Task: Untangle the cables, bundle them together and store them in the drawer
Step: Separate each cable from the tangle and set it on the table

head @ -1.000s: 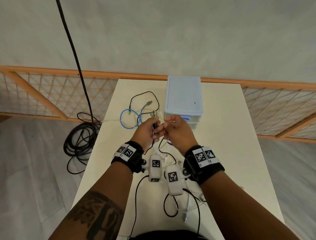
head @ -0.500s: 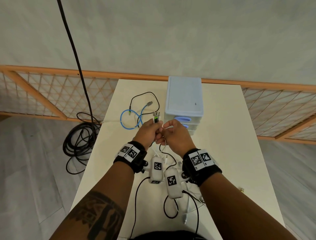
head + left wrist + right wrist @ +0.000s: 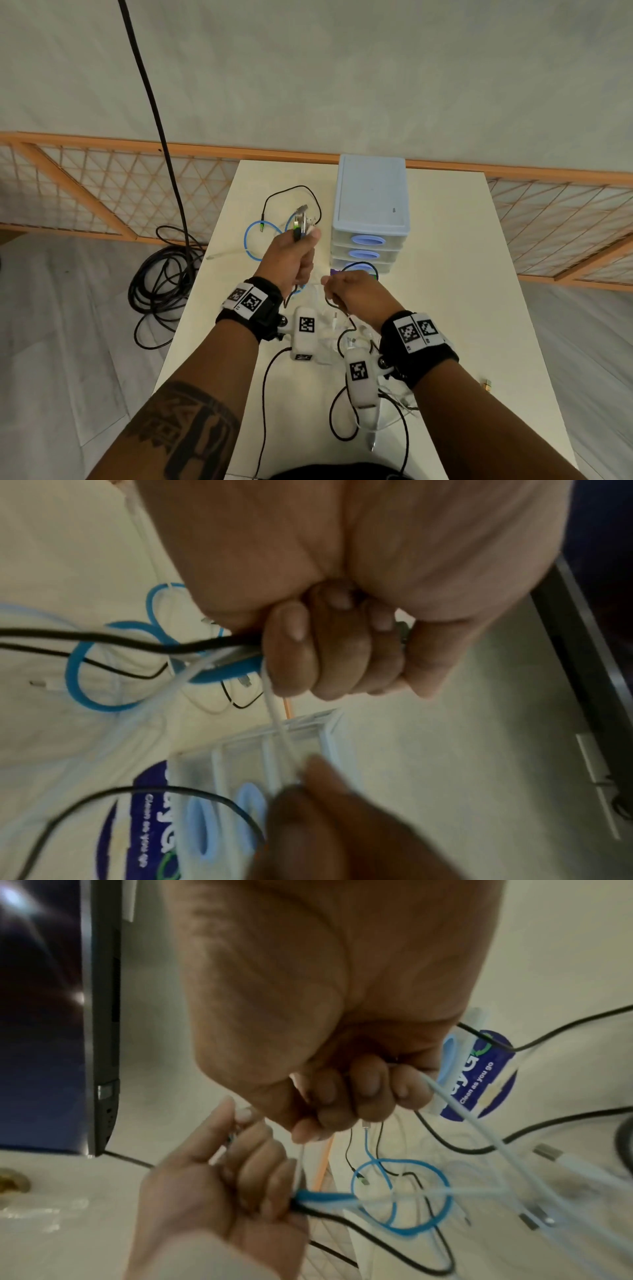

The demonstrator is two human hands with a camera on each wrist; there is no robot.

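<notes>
Two hands are up over the table point(image 3: 445, 308), both busy with cable. Left hand point(image 3: 291, 260) is fisted round a bunch of cables, connector ends point(image 3: 301, 224) poking up out of the top of the fist toward twelve o'clock; from the left wrist view the fingers point(image 3: 329, 653) curl tight over a blue cable point(image 3: 226, 669), a black cable point(image 3: 137, 642) and a white cable point(image 3: 277, 723). Right hand point(image 3: 352, 291) sits at about four o'clock from the left, just beside it, fingers curled and pinching the white strand, which runs taut between the two fists, its length lying roughly ten to four. Blue cable loops on the table at about ten o'clock of the left hand, a thin black loop point(image 3: 291, 195) beyond it at twelve. One drawer unit point(image 3: 371, 212) stands at two o'clock, three drawers stacked, all three fronts facing the person; I cannot tell if the bottom one is pulled out. More white and black cable lies tangled under the wrists at six o'clock. One heavy black coil point(image 3: 161, 281) rests on the floor at nine o'clock.
</notes>
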